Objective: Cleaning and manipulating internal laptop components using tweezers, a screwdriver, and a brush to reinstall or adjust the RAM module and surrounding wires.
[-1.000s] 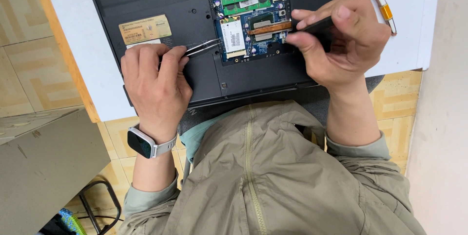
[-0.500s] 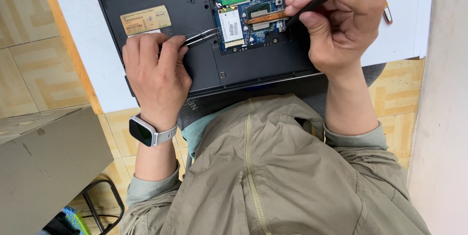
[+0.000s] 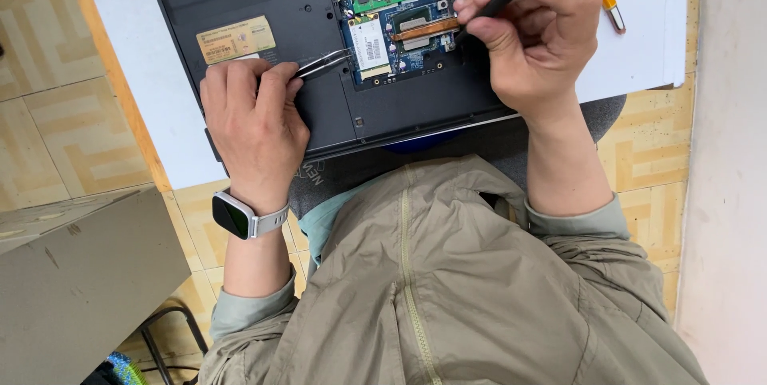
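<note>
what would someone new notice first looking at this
The opened underside of a black laptop at the top, its blue and green circuit boards exposed in the open bay. The left hand holds metal tweezers whose tips reach the small white card at the bay's left edge, while the right hand points a thin black tool at the boards. A smartwatch sits on the left wrist.

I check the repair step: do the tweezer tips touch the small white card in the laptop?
Cannot tell. In the head view the tweezers in the left hand end at the white card's edge; contact unclear.
</note>
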